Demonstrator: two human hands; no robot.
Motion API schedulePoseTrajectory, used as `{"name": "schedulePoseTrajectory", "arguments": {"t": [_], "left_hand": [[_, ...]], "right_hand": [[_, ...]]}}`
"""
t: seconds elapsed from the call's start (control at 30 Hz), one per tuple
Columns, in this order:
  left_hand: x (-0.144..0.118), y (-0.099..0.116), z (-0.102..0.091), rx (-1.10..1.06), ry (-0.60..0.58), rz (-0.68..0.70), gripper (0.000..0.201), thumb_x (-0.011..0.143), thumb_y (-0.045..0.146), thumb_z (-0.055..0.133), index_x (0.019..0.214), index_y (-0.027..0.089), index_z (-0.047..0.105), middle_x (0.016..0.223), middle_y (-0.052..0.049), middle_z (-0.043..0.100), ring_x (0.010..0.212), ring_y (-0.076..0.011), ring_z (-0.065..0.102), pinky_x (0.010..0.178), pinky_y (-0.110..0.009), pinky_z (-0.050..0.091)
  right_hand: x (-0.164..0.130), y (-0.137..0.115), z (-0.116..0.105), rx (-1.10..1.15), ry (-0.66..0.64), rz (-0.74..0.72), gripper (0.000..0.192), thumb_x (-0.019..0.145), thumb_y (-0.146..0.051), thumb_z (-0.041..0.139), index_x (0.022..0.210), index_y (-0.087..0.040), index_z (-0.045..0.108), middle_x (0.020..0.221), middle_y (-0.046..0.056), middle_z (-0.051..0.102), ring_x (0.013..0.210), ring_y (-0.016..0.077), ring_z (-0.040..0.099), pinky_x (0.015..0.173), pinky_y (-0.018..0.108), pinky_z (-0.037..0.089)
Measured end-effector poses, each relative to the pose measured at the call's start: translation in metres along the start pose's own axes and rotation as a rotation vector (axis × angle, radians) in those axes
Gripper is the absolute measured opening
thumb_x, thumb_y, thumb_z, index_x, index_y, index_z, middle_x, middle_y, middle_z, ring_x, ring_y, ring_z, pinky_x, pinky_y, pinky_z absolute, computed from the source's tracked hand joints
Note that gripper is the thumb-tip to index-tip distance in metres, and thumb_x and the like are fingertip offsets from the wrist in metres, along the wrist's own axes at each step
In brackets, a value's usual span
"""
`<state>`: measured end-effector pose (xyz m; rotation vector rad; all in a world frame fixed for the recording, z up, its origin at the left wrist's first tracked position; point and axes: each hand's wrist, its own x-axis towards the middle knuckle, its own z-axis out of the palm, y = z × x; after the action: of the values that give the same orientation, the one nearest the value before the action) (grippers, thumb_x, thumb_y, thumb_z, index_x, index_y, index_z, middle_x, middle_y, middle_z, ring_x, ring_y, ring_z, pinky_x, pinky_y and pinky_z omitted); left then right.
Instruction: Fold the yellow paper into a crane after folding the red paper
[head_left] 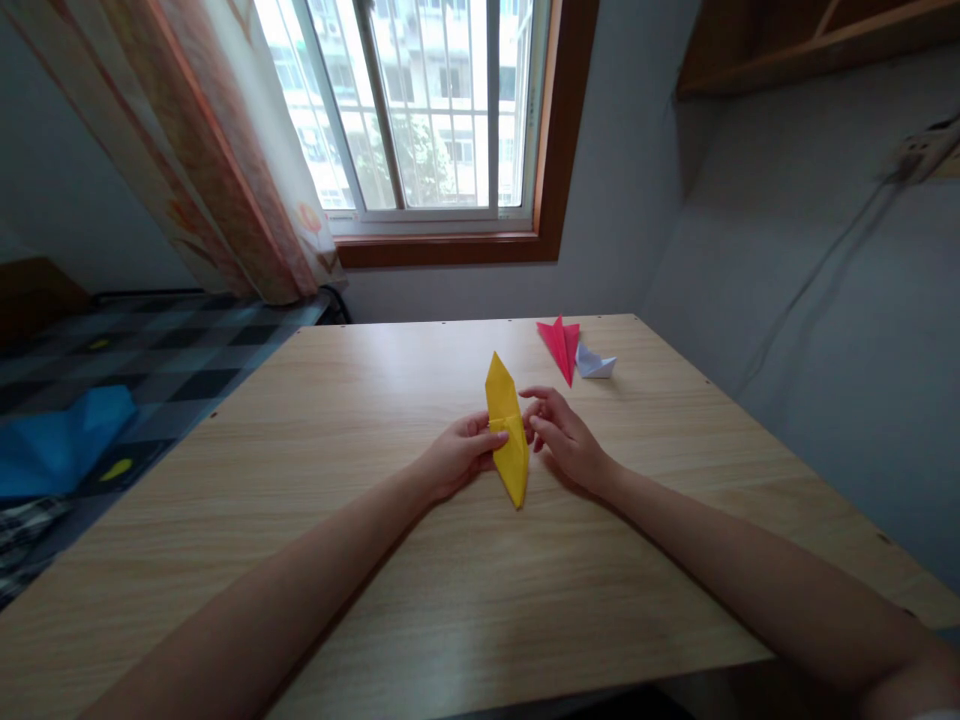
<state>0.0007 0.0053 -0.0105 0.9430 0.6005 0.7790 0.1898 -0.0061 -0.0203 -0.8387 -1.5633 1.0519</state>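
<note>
- Wooden desk [375, 560] under a window; red [560, 346] and white [594, 362] folded pieces sit finished near its far edge.
- Left hand [454, 458] pinches the yellow paper [508, 432] mid-desk, already a narrow diamond; right hand [564, 437] hovers loosely curled beside it, folds apparently remaining.

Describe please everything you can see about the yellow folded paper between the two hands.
The yellow folded paper is a long, narrow diamond shape with sharp points at both ends, and it looks like thin origami paper with crisp creases. It lies on the wooden table, pointing away from the person. The left hand pinches its middle from one side; the right hand touches the other edge with its fingertips.
</note>
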Motion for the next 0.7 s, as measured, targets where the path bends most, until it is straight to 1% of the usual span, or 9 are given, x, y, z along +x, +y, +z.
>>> {"name": "schedulePoseTrajectory", "arguments": {"t": [0.03,0.1,0.17,0.23,0.3,0.4,0.57,0.7], "left_hand": [[0.0001,-0.0007,0.0000,0.010,0.012,0.007,0.041,0.072,0.022,0.083,0.110,0.012,0.069,0.107,-0.012,0.073,0.097,-0.0208,0.069,0.086,-0.028,0.053],[0.0001,-0.0020,0.0006,0.027,0.029,0.021,0.040,0.073,0.022,0.083,0.108,0.012,0.067,0.105,-0.012,0.073,0.091,-0.0196,0.069,0.083,-0.028,0.053],[-0.0004,-0.0032,0.0024,0.035,0.022,0.036,0.043,0.072,0.022,0.083,0.110,0.013,0.065,0.104,-0.011,0.074,0.087,-0.0191,0.070,0.080,-0.028,0.054],[-0.0009,-0.0044,0.0048,0.042,0.004,0.060,0.048,0.072,0.022,0.084,0.114,0.014,0.062,0.102,-0.010,0.074,0.088,-0.0199,0.070,0.081,-0.029,0.053],[-0.0015,-0.0058,0.0070,0.052,-0.004,0.083,0.050,0.072,0.024,0.084,0.115,0.014,0.060,0.098,-0.010,0.074,0.086,-0.0202,0.071,0.080,-0.030,0.054],[-0.0019,-0.0079,0.0084,0.063,-0.005,0.105,0.049,0.071,0.026,0.085,0.111,0.014,0.059,0.094,-0.009,0.074,0.082,-0.0196,0.071,0.079,-0.030,0.054],[-0.0013,-0.0091,0.0069,0.101,0.021,0.113,0.047,0.069,0.026,0.086,0.107,0.013,0.061,0.095,-0.009,0.073,0.080,-0.0167,0.068,0.075,-0.026,0.052],[-0.0006,-0.0080,0.0067,0.119,0.029,0.090,0.051,0.067,0.025,0.088,0.109,0.013,0.062,0.092,-0.007,0.073,0.081,-0.0165,0.068,0.077,-0.026,0.051]], "right_hand": [[0.0009,0.0010,0.0007,0.040,0.035,0.041,0.029,0.090,-0.034,0.052,0.117,-0.024,0.048,0.081,-0.003,0.057,0.067,0.0139,0.057,0.054,0.025,0.046],[0.0029,0.0027,0.0012,0.084,0.077,0.137,0.029,0.089,-0.045,0.055,0.106,-0.024,0.047,0.073,-0.005,0.056,0.058,0.0125,0.055,0.047,0.023,0.042],[0.0047,0.0039,0.0007,0.114,0.058,0.244,0.036,0.087,-0.057,0.056,0.094,-0.023,0.047,0.065,-0.007,0.053,0.050,0.0109,0.050,0.042,0.021,0.038],[0.0057,0.0050,0.0000,0.143,0.005,0.313,0.044,0.084,-0.065,0.057,0.084,-0.022,0.048,0.061,-0.007,0.051,0.046,0.0094,0.047,0.040,0.020,0.036],[0.0058,0.0062,-0.0004,0.151,-0.050,0.314,0.047,0.082,-0.067,0.058,0.079,-0.021,0.049,0.058,-0.007,0.049,0.045,0.0086,0.045,0.041,0.020,0.034],[0.0055,0.0078,-0.0008,0.104,-0.093,0.269,0.045,0.081,-0.063,0.064,0.076,-0.020,0.053,0.057,-0.006,0.049,0.047,0.0086,0.043,0.043,0.022,0.031],[0.0065,0.0059,-0.0020,0.029,-0.069,0.213,0.041,0.079,-0.058,0.068,0.071,-0.020,0.055,0.055,-0.006,0.046,0.047,0.0092,0.037,0.042,0.023,0.026],[0.0072,0.0031,-0.0015,-0.001,-0.048,0.187,0.042,0.077,-0.058,0.070,0.068,-0.020,0.054,0.056,-0.005,0.046,0.049,0.0094,0.036,0.043,0.024,0.025]]}}
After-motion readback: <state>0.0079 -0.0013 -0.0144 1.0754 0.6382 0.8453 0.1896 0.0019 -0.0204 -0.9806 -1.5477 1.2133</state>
